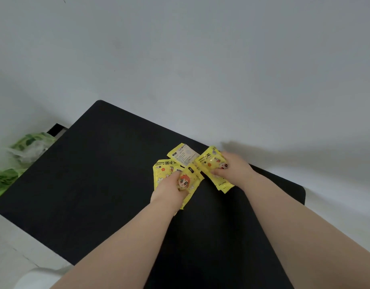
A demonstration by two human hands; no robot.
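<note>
L hand [170, 190] grips cartoon packet [189, 181] — R hand [232, 168] pinches 2nd yellow packet [209, 161].

Black table [96, 184], plain grey-white wall [200, 59], green plastic bag [17, 159] at left

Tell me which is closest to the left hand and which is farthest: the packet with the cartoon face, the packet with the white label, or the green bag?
1. The cartoon-face packet: right under the left hand, touching it.
2. The white-label packet: just beyond the hand, toward the wall.
3. The green bag: far to the left, off the black table.
</note>
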